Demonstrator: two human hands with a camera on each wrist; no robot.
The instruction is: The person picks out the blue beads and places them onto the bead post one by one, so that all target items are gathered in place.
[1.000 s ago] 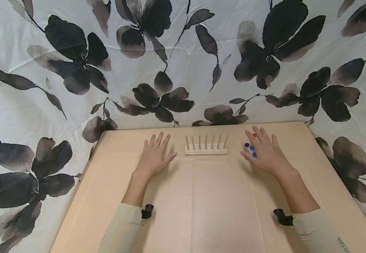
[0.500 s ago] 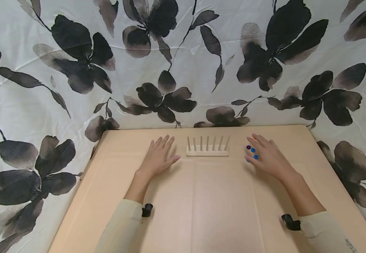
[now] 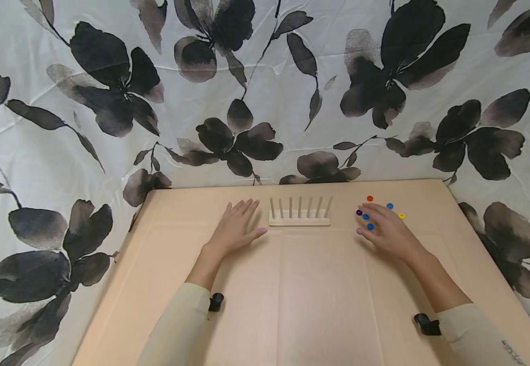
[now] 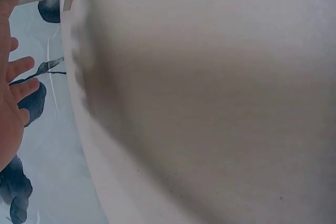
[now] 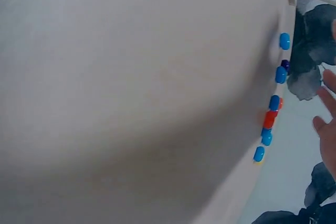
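Observation:
A small wooden rack (image 3: 299, 222) with a row of upright pegs stands near the table's far edge. My left hand (image 3: 235, 229) hovers left of it, fingers extended, holding nothing; the left wrist view catches that hand (image 4: 11, 95) at its edge. To the right of the rack, my right hand (image 3: 390, 233) is held over a scatter of small beads, fingers loosely bent and gripping nothing. Around it lie a red bead (image 3: 370, 198), a yellow bead (image 3: 401, 216), a dark purple bead (image 3: 359, 212) and several blue beads (image 3: 371, 226). The right wrist view shows more beads, including a red bead (image 5: 269, 120).
The pale wood-coloured table (image 3: 324, 295) extends toward me. Behind it hangs a white cloth (image 3: 301, 142) with dark flower prints. Dark wrist devices (image 3: 427, 324) show at both sleeve ends.
My right hand has drawn back toward me and its fingers have come closer together, uncovering red, blue and yellow beads. My left hand has shifted slightly right, toward the rack.

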